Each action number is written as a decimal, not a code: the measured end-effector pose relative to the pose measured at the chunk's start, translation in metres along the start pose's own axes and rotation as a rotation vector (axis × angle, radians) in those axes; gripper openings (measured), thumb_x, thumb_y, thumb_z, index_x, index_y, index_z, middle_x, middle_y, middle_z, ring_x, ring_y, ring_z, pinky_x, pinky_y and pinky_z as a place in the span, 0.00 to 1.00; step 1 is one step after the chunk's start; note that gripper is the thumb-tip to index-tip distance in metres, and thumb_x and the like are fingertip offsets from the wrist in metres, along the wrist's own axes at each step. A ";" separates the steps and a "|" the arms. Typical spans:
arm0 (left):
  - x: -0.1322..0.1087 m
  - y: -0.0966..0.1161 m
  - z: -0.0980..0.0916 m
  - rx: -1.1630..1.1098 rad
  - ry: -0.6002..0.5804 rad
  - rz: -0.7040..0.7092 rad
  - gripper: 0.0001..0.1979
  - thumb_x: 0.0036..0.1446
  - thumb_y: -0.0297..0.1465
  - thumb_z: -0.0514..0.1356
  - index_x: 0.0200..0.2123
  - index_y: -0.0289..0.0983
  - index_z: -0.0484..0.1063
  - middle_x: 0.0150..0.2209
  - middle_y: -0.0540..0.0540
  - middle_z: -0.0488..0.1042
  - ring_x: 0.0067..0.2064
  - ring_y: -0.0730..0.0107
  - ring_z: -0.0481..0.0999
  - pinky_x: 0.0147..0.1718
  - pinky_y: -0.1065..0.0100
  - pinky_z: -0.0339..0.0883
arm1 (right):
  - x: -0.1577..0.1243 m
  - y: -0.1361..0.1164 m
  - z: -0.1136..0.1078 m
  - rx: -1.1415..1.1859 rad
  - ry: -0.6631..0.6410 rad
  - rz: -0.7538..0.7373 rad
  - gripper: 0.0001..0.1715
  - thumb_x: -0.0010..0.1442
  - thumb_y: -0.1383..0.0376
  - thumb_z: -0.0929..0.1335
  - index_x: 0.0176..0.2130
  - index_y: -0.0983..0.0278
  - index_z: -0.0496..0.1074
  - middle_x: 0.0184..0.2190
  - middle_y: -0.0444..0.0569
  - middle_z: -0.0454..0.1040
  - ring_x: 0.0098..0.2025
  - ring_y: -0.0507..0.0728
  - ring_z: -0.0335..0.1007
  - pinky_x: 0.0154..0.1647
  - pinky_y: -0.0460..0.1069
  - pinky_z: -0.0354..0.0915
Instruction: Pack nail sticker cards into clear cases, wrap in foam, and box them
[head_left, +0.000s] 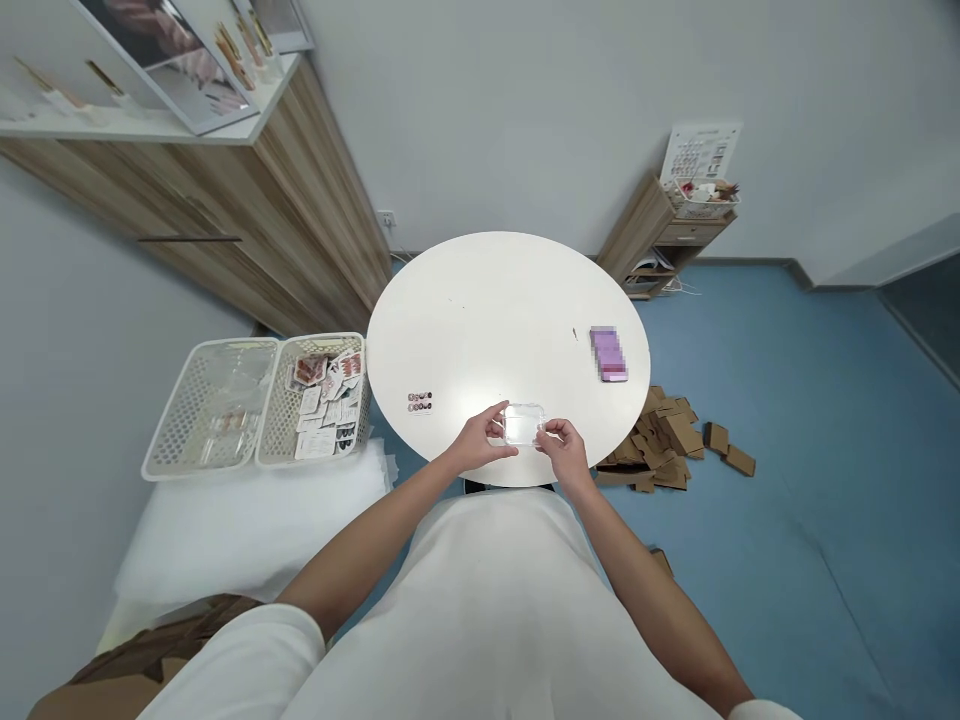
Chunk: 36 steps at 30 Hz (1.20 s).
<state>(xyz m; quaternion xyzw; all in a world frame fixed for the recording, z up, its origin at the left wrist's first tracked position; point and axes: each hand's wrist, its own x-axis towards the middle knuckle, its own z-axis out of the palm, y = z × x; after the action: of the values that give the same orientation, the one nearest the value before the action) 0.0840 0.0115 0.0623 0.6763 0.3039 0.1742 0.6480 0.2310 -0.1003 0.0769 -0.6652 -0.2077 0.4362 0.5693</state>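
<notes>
Between my two hands is a small clear plastic box (523, 425), held near the front edge of the round white table (495, 300). My left hand (484, 440) grips its left side, with the thumb and fingers spread around the edge. On the right side, my right hand (562, 447) pinches the lower corner between thumb and fingers. Whether the lid is fully closed I cannot tell. To the left on the table lies a small sheet of dark round-patterned pieces (420, 402), like press-on nails, in two rows.
A purple phone-like item (608, 354) lies at the table's right. Left of the table stand a white basket (270, 440) of packets and a basket of clear boxes (217, 410). Folded brown cardboard boxes (660, 440) are heaped on the floor at right.
</notes>
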 end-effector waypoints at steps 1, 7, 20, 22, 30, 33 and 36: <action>-0.001 0.001 -0.001 -0.009 -0.005 0.009 0.42 0.36 0.34 0.67 0.56 0.41 0.54 0.41 0.46 0.64 0.34 0.75 0.68 0.40 0.64 0.65 | -0.002 -0.001 -0.001 -0.014 -0.019 -0.012 0.18 0.45 0.56 0.68 0.36 0.61 0.64 0.39 0.47 0.67 0.31 0.51 0.68 0.36 0.52 0.65; -0.002 0.008 -0.012 -0.048 -0.081 0.045 0.39 0.37 0.32 0.67 0.55 0.40 0.56 0.36 0.48 0.65 0.35 0.73 0.68 0.40 0.63 0.64 | -0.002 -0.013 -0.009 -0.161 -0.293 -0.209 0.38 0.33 0.61 0.75 0.45 0.56 0.63 0.60 0.51 0.48 0.49 0.58 0.63 0.46 0.55 0.63; -0.009 0.000 -0.011 -0.193 -0.042 0.038 0.42 0.33 0.30 0.68 0.55 0.40 0.57 0.34 0.49 0.66 0.37 0.71 0.68 0.38 0.62 0.65 | 0.013 -0.014 -0.011 -0.317 -0.366 -0.374 0.23 0.40 0.62 0.73 0.38 0.61 0.67 0.54 0.54 0.60 0.56 0.60 0.55 0.53 0.56 0.57; -0.011 -0.002 -0.010 -0.219 -0.036 0.022 0.42 0.33 0.29 0.68 0.55 0.40 0.57 0.34 0.49 0.66 0.37 0.70 0.68 0.36 0.63 0.66 | 0.014 -0.013 -0.010 -0.311 -0.361 -0.364 0.23 0.39 0.62 0.73 0.38 0.61 0.67 0.53 0.55 0.61 0.56 0.61 0.56 0.53 0.57 0.58; -0.014 -0.004 -0.009 -0.229 -0.026 0.006 0.41 0.33 0.27 0.68 0.53 0.41 0.59 0.33 0.49 0.65 0.37 0.71 0.67 0.35 0.64 0.67 | 0.013 -0.008 -0.006 -0.202 -0.352 -0.284 0.25 0.36 0.60 0.74 0.36 0.61 0.68 0.53 0.55 0.62 0.55 0.61 0.57 0.54 0.57 0.56; -0.016 -0.004 -0.010 -0.238 -0.032 -0.009 0.40 0.33 0.27 0.68 0.53 0.42 0.59 0.34 0.49 0.65 0.38 0.71 0.67 0.35 0.65 0.67 | 0.011 -0.011 -0.007 -0.185 -0.351 -0.259 0.26 0.35 0.59 0.75 0.36 0.61 0.67 0.51 0.55 0.63 0.52 0.61 0.61 0.52 0.57 0.57; -0.016 -0.004 -0.011 -0.244 -0.069 -0.031 0.39 0.36 0.27 0.67 0.54 0.41 0.57 0.33 0.49 0.65 0.37 0.71 0.67 0.35 0.66 0.66 | 0.015 -0.016 -0.007 -0.173 -0.359 -0.202 0.25 0.38 0.56 0.73 0.36 0.61 0.66 0.48 0.53 0.66 0.43 0.58 0.68 0.45 0.56 0.63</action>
<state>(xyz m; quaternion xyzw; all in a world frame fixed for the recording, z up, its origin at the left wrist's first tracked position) 0.0638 0.0096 0.0616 0.5932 0.2684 0.1766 0.7381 0.2482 -0.0888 0.0867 -0.5991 -0.4080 0.4687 0.5049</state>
